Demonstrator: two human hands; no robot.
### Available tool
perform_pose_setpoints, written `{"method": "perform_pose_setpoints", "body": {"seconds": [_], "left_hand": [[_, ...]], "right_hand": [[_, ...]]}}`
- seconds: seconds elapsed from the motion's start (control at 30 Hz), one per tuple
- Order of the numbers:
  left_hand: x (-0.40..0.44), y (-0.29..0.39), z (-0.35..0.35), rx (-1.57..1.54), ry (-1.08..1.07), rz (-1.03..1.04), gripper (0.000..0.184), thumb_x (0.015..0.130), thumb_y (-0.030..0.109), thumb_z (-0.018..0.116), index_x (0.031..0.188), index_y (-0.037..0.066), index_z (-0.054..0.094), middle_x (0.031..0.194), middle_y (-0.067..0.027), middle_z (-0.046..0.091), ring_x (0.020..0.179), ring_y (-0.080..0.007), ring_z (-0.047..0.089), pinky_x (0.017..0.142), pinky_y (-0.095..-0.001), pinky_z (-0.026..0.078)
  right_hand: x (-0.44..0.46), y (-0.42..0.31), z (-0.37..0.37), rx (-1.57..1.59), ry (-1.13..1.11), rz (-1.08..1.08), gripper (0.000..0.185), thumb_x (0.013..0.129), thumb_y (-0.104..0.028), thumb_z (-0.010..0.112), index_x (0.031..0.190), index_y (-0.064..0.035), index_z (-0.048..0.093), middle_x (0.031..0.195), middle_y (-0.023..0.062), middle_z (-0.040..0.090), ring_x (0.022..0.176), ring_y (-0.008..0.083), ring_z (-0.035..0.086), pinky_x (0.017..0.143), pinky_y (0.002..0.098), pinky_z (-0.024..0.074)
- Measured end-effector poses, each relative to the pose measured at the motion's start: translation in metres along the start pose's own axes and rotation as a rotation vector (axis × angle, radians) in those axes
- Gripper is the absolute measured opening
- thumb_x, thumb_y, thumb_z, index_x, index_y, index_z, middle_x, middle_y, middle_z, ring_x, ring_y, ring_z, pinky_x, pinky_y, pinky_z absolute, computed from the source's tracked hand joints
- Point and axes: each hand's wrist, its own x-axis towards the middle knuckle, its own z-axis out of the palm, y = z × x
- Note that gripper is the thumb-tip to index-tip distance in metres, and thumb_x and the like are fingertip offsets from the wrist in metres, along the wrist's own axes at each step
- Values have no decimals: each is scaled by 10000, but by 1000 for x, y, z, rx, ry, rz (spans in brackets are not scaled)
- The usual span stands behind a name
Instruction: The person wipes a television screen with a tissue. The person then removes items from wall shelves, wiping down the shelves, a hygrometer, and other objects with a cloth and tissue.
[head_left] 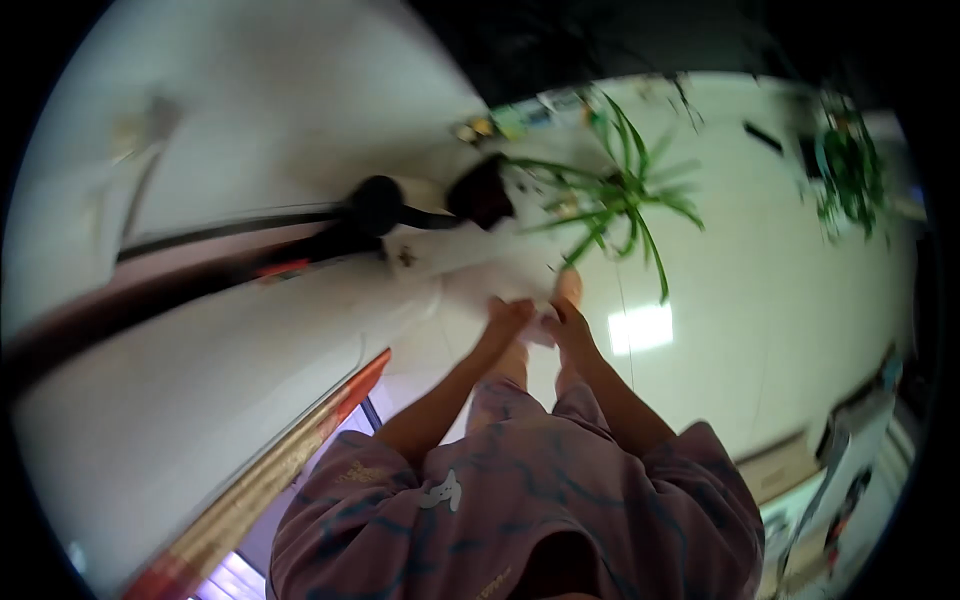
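My left hand (511, 314) and my right hand (568, 322) are close together in front of my legs, both with bent fingers. A pale, thin, soft-looking thing (541, 332) shows between them, too blurred to name. Both hands look closed on it. Just beyond them, a potted spider plant (625, 195) spreads long green leaves. The dark pot (482, 192) beside it is tilted in view. A bare foot (569, 285) shows past my right hand.
To the left runs a long white surface (190, 370) with a dark, rounded object (377, 205) near its end. A second green plant (850, 170) is at far right. Pale floor tiles (710, 290) reflect a bright light. A wooden edge (270, 460) lies at lower left.
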Motion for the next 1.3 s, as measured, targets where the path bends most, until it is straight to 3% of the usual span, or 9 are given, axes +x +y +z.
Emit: {"method": "perform_pose_setpoints", "body": {"seconds": [0.03, 0.13, 0.33, 0.53, 0.6, 0.8, 0.87, 1.13, 1.3], "left_hand": [[-27, 10, 4, -125, -18, 59, 366, 936, 317, 587, 1209, 78, 542, 1036, -2, 570, 934, -100, 532, 792, -259, 453], [-78, 44, 0, -28, 201, 269, 342, 921, 261, 619, 1168, 34, 554, 1029, -33, 599, 918, -94, 547, 821, -267, 451], [-146, 100, -32, -615, 232, 246, 292, 927, 254, 599, 1116, 32, 579, 932, -25, 621, 843, -82, 555, 780, -252, 446], [-160, 141, -90, 141, 488, 631, 238, 878, 234, 646, 1024, 46, 637, 857, -80, 654, 798, -199, 618, 741, -320, 482], [-185, 183, -122, 228, 775, 961, 235, 854, 197, 657, 1043, 58, 640, 933, -106, 659, 823, -247, 626, 770, -343, 481], [-280, 340, -248, 675, 1260, 1305, 332, 843, 182, 656, 1157, 75, 627, 1149, -109, 623, 1105, -252, 536, 963, -373, 408], [-289, 386, -281, 919, 1167, 1387, 416, 826, 221, 672, 1210, 80, 600, 1206, -88, 607, 1169, -273, 484, 1004, -391, 380], [-281, 449, -315, 1234, 892, 1034, 565, 753, 365, 719, 1225, 85, 583, 1213, -96, 564, 1182, -293, 455, 997, -388, 393], [-303, 442, -288, 1152, 939, 860, 562, 758, 298, 744, 1240, 68, 570, 1180, -123, 519, 1158, -272, 470, 970, -365, 426]], "right_hand": [[-1, -18, 5, -77, -54, -6, 370, 807, -47, 596, 1165, 7, 522, 945, 74, 596, 810, 141, 577, 665, 258, 476], [-26, -121, 33, -98, -211, 81, 361, 878, -131, 624, 1191, 1, 505, 947, 75, 610, 801, 134, 593, 642, 252, 489], [-32, -208, 72, 35, -464, 186, 354, 904, -203, 620, 1200, -49, 502, 1020, 41, 597, 890, 120, 591, 710, 294, 522], [-34, -267, 132, -135, -586, 152, 286, 905, -234, 619, 1127, -78, 532, 1040, 17, 594, 928, 105, 577, 741, 303, 519], [-32, -272, 152, 13, -464, 58, 239, 898, -216, 622, 1080, -83, 544, 999, 17, 605, 916, 110, 577, 729, 295, 510], [-40, -278, 197, 49, -265, 32, 278, 863, -255, 646, 1070, -90, 558, 972, 14, 612, 879, 118, 576, 716, 298, 483], [-40, -268, 204, 45, -230, 70, 265, 861, -248, 645, 1056, -89, 559, 973, 14, 613, 882, 124, 577, 729, 308, 481], [-23, -260, 205, 240, -181, -155, 227, 792, -92, 556, 1017, -60, 544, 867, 55, 597, 780, 134, 552, 682, 269, 458], [-9, -358, 234, -573, 62, -817, 463, 851, -259, 612, 1232, -38, 466, 825, 135, 629, 711, 230, 614, 648, 339, 484]]}}
